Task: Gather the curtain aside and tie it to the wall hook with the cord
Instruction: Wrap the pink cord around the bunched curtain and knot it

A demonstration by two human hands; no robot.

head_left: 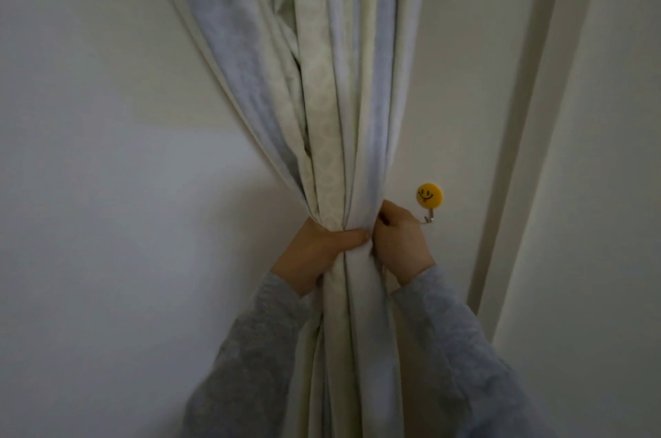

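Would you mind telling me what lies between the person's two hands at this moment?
In the head view, the gathered curtain fills the stretch between the left hand and right hand; both grip the bunched folds.

You find no words, brands or numbers to read here. The only sign is a smiling face drawn in dark lines, with what looks like a red tongue, on the round yellow wall hook [429, 198].

Pale curtain [343, 137] gathered into a tight vertical bunch just left of hook [429, 199]; hook yellow smiley disc, small metal prong below, on wall.
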